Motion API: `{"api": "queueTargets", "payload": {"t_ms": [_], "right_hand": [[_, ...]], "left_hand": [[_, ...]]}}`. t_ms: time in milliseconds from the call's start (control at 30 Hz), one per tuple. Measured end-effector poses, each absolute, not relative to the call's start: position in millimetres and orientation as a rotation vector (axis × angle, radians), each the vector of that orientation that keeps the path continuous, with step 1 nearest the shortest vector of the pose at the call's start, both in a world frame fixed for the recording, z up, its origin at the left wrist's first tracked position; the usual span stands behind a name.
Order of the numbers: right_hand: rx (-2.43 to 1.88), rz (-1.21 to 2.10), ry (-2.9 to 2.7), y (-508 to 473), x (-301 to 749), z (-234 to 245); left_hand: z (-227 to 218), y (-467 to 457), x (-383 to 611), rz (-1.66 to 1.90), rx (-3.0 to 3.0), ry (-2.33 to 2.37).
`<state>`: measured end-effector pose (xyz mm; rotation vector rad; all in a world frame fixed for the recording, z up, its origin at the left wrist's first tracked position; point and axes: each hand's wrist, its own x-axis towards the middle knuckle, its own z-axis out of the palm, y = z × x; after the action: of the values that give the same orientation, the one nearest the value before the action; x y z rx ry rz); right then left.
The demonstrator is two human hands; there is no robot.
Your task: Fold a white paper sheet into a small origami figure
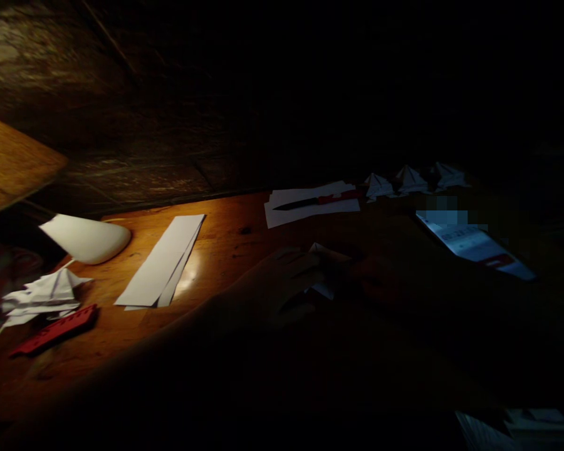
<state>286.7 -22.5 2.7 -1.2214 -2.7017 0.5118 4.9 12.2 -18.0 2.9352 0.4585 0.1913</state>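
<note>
In the dark middle of the table, my left hand (pixel 282 282) reaches in from the lower left. Its fingertips are on a small piece of folded white paper (pixel 325 257), whose pointed top and lower corner show between the hands. My right hand (pixel 376 275) is a faint reddish shape at the paper's right side; shadow hides its fingers. Behind them, a knife (pixel 317 202) with a dark blade and red handle lies on a stack of white paper (pixel 282 216). Several folded paper shapes (pixel 411 180) stand in a row to its right.
Long white paper strips (pixel 162 263) lie left on the wooden table (pixel 225 225). Farther left are a lit white lamp head (pixel 87 239), crumpled paper (pixel 47 294) and a red slotted object (pixel 56 331). A glowing phone (pixel 479 244) lies right. A wall rises behind.
</note>
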Motion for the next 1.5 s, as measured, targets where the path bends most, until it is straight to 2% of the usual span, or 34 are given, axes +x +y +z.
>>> {"api": "queueTargets", "payload": {"t_ms": [133,333,667,900,1067,1233,1500], "right_hand": [[-1.344,0.498,-2.702,-21.4,286.1,10.0],[-1.259,0.506,-2.723,-21.5,287.3,21.3],[-1.193,0.282,-2.677,-20.5,296.6,1.7],[-1.279,0.460,-2.732,-21.8,288.1,23.5],[-1.236,0.537,-2.739,-13.2,298.6,11.5],[-1.268,0.509,-2.663,-10.4,300.9,-0.3],[-1.141,0.438,-2.637,-14.2,289.6,10.1]], "left_hand": [[-17.9,12.4,4.0,0.196,2.913,0.475],[-19.1,12.0,3.9,0.223,2.916,0.466],[-16.2,11.5,6.0,0.201,2.944,0.468],[-20.0,12.8,4.8,0.174,2.921,0.483],[-21.0,13.2,3.3,0.168,2.909,0.493],[-20.7,14.8,4.2,0.182,2.895,0.464],[-21.7,15.7,2.1,0.275,2.864,0.454]]}}
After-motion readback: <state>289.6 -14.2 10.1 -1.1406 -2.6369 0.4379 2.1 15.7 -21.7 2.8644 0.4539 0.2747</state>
